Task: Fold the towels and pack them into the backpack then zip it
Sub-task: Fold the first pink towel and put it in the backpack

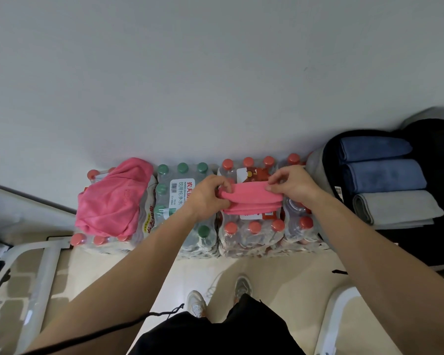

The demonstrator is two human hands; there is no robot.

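A folded pink towel [251, 199] lies in several layers on the shrink-wrapped water bottles. My left hand [207, 194] pinches its left end and my right hand [294, 182] pinches its upper right corner. Another pink towel [113, 201] lies crumpled on the bottle pack at the left. The black backpack [436, 149] lies open at the right. Inside it sit two folded blue towels [379, 160] and a folded grey towel [397, 206], side by side.
Packs of water bottles with red caps [254, 239] and green caps [182, 172] stand in a row against the white wall. White metal frames [46, 265] stand on the tiled floor at left and lower right. My shoes [196, 302] are below.
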